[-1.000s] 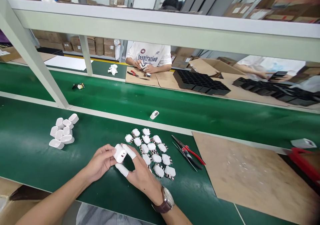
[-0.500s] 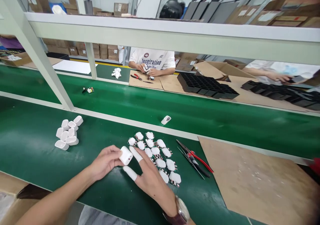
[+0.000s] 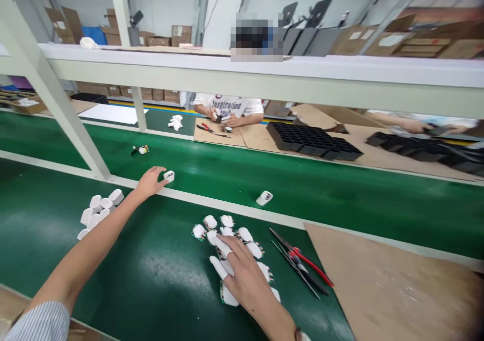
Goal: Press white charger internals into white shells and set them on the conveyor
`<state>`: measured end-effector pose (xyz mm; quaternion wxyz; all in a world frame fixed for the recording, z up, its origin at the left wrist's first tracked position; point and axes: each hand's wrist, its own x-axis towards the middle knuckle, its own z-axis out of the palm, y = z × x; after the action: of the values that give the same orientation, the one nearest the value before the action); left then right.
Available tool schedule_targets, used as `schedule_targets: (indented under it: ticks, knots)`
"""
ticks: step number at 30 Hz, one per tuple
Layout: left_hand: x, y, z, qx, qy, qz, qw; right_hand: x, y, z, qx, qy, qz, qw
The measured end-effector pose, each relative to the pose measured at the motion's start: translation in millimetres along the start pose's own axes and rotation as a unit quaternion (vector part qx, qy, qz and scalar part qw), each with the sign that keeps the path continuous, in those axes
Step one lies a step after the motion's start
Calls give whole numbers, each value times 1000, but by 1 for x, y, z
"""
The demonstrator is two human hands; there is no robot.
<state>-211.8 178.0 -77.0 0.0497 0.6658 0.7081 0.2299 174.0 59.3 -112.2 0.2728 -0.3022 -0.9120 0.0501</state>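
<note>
My left hand [image 3: 150, 181] reaches far out over the white rail and pinches a small white charger housing [image 3: 169, 176] at the edge of the green conveyor belt [image 3: 302, 179]. My right hand [image 3: 245, 275], with white finger cots on thumb and forefinger, lies spread and flat on the cluster of white charger inserts [image 3: 227, 235] on the near green mat. A heap of empty white housings [image 3: 99, 211] sits to the left, beside my left forearm.
Another white housing [image 3: 264, 198] lies on the belt. Red-handled pliers [image 3: 302, 263] lie right of the inserts, next to a brown board [image 3: 397, 280]. Across the belt a person's hands work by black trays [image 3: 313, 140]. A slanted frame post [image 3: 64, 109] stands at left.
My left hand has carried the white housing from in front of me out to the belt's near edge. My right hand let go of it and dropped onto the inserts. The view tilted up.
</note>
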Motion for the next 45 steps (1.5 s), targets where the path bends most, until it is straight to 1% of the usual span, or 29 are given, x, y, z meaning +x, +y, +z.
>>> schedule_targets:
  ticks: [2,4,7,10,13,16,17,19,21,23,24,25,27,29,31,33,36,38,41,43,45]
  knots:
    - [-21,-13,-21,53,9,-7,999,17,14,14,-41,-12,-40,998]
    - [-45,-27,-44,109,10,-30,994,36,23,32,-78,-23,-73,994]
    - [-83,-45,-72,179,4,-76,981,55,19,56,-98,-37,-122,987]
    - [-110,-56,-83,214,-9,-109,971,56,-3,66,-66,-54,-157,984]
    - [-116,-61,-83,218,-23,-113,969,47,-27,64,-28,-70,-140,987]
    - [-104,-55,-78,193,-32,-86,977,39,-40,55,-33,-91,-76,992]
    - [-100,-49,-74,179,-35,-68,981,37,-41,51,-38,-98,-55,993]
    - [-100,-30,-62,141,-46,-18,989,31,-42,41,-33,-106,-21,994]
    - [-111,-2,-43,63,-65,68,994,24,-43,31,-6,-110,-8,994]
    - [-133,27,-21,-34,-95,166,981,18,-45,23,27,-127,-9,991]
    - [-145,40,-11,-70,-109,199,971,16,-47,21,34,-142,-8,989]
    - [-156,50,-2,-97,-120,214,964,14,-48,19,34,-159,-3,987]
    - [-174,60,11,-128,-132,197,963,12,-51,18,19,-179,18,983]
    - [-183,59,15,-165,-146,161,962,10,-50,18,14,-180,32,983]
    - [-187,51,13,-203,-168,139,955,8,-47,19,29,-178,14,983]
    - [-190,43,11,-228,-191,126,946,5,-43,22,35,-181,-20,983]
    - [-194,39,11,-237,-212,100,943,2,-37,27,34,-177,-51,982]
    - [-197,40,15,-233,-222,79,943,4,-37,28,55,-146,-48,987]
    - [-202,44,24,-229,-220,62,946,13,-45,23,101,-58,-15,993]
    - [-204,45,29,-231,-205,72,949,20,-53,19,117,-10,11,993]
    - [-206,46,33,-236,-189,92,949,26,-60,15,111,8,21,994]
